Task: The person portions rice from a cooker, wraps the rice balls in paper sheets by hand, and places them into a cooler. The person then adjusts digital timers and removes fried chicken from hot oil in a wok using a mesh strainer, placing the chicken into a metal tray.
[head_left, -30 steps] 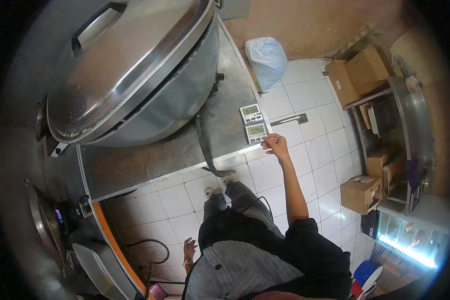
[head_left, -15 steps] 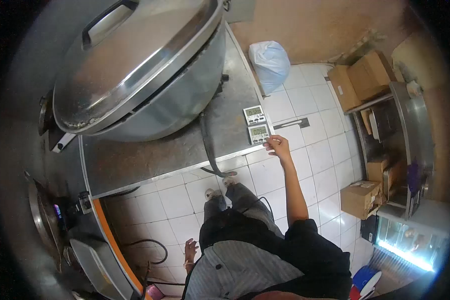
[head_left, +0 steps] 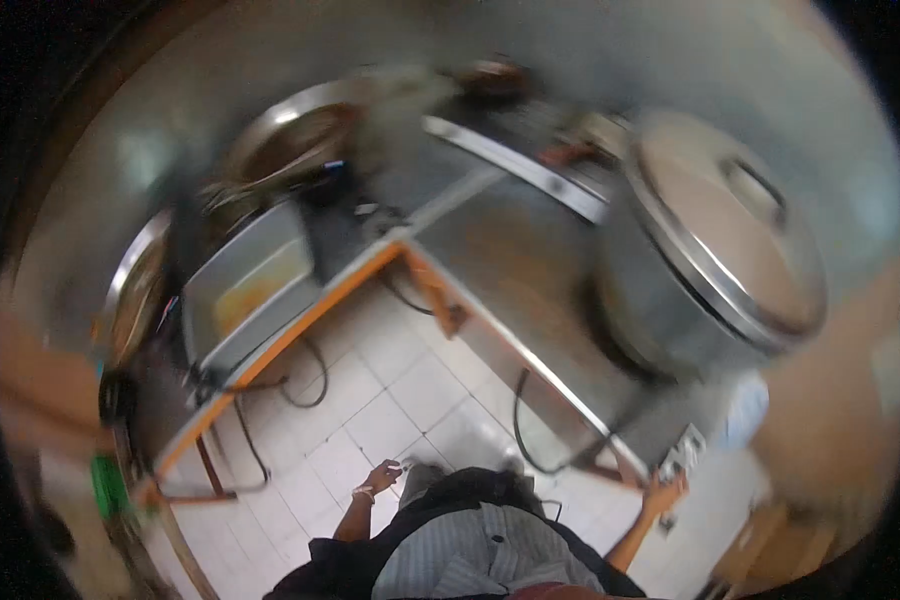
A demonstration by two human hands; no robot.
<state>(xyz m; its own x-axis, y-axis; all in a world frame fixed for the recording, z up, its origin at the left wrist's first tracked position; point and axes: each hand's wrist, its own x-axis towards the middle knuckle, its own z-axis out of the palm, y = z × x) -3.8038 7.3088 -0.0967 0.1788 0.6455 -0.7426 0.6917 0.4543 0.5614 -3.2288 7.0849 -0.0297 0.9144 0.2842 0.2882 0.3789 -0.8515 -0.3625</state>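
Note:
My right hand (head_left: 667,493) is at the corner of the metal table (head_left: 510,260), beside the small white timers (head_left: 684,452). Motion blur smears its fingers, and whether they grip anything is unclear. My left hand (head_left: 381,477) hangs low over the tiled floor, fingers apart and holding nothing, with a band at the wrist. On the table's right part stands a large lidded metal pot (head_left: 660,290).
A grey rectangular tub (head_left: 250,290) sits on the left counter, near round metal pans (head_left: 295,140). An orange edge (head_left: 320,320) runs along that counter. Dark hoses (head_left: 320,375) hang below. A pale bag (head_left: 745,412) is beyond the pot, and cardboard (head_left: 780,540) lies lower right.
The view has swung left, bringing the left counter and tub into sight and shifting the pot to the right. My right hand still shows near the timers, now lower right and blurred.

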